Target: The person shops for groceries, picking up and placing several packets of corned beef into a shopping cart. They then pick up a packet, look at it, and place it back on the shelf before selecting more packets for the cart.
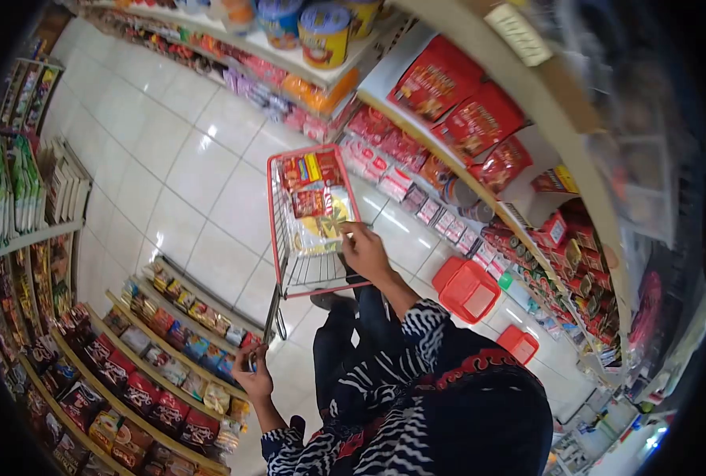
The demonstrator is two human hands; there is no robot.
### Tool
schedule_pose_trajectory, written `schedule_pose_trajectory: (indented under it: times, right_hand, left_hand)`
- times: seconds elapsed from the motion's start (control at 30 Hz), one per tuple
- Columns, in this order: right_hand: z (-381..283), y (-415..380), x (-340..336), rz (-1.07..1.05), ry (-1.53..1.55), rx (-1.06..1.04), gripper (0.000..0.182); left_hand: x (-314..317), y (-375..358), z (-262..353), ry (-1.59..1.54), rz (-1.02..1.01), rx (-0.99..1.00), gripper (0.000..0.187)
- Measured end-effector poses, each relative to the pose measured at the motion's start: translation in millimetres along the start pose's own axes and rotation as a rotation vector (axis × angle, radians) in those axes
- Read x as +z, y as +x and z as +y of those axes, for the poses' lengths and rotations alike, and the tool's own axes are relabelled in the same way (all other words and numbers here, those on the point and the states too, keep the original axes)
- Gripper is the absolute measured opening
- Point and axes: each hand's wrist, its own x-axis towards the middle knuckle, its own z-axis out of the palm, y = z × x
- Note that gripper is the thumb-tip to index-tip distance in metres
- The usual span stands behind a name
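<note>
Over the near right side of a shopping cart (278, 230) with a red rim is my right hand (365, 252). Its fingers are curled together by a clear and yellow packet (309, 236); what they hold, if anything, is hidden. Red snack packets (308, 202) lie farther up in the cart. Lower left, my left hand (252, 374) is beside the snack shelf, its fingers bent but apart, with nothing visible in them. It does not touch the cart.
Curved-looking shelves of packets (143, 393) stand at the lower left. On the right, a long shelf carries red pouches (436, 79) and small goods. Red plastic baskets (466, 289) sit on the tiled floor (210, 182) right of my legs. Tubs (324, 36) stand at the top.
</note>
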Motion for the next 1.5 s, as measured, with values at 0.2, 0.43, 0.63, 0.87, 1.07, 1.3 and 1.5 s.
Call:
schedule_pose_trajectory:
  times: [0.2, 0.43, 0.63, 0.87, 1.07, 1.3, 1.5]
  right_hand:
    - [-51.9, 90.1, -170.9, 0.665, -0.488, -0.222, 0.026]
    - [-48.8, 132.2, -242.3, 0.561, -0.959, 0.06, 0.055]
    - [-70.5, 144.8, -230.0, 0.579, -1.115, 0.247, 0.08]
    - [-75.5, 164.4, -246.9, 0.457, -1.282, 0.335, 0.086]
    - [-80.7, 144.6, -206.1, 0.432, -1.334, 0.293, 0.051]
    - [-74.2, 134.6, -191.6, 0.579, -1.314, 0.175, 0.05]
    - [-70.3, 137.5, -222.6, 0.613, -1.082, 0.248, 0.043]
  left_hand:
    - [-12.6, 10.3, -5.5, -0.115, 0.036, -0.091, 0.012]
    - [0.5, 4.0, -12.2, 0.059, -0.011, 0.03, 0.014]
    - [-0.5, 8.9, 8.8, 0.086, -0.101, 0.108, 0.015]
    - [-11.5, 22.1, 12.0, 0.057, -0.16, 0.068, 0.016]
    - [-13.5, 30.4, 13.4, 0.056, -0.174, 0.038, 0.017]
    - [-15.8, 36.6, 22.7, 0.148, -0.191, 0.076, 0.014]
    - [-12.0, 42.1, 16.6, 0.105, -0.155, 0.032, 0.015]
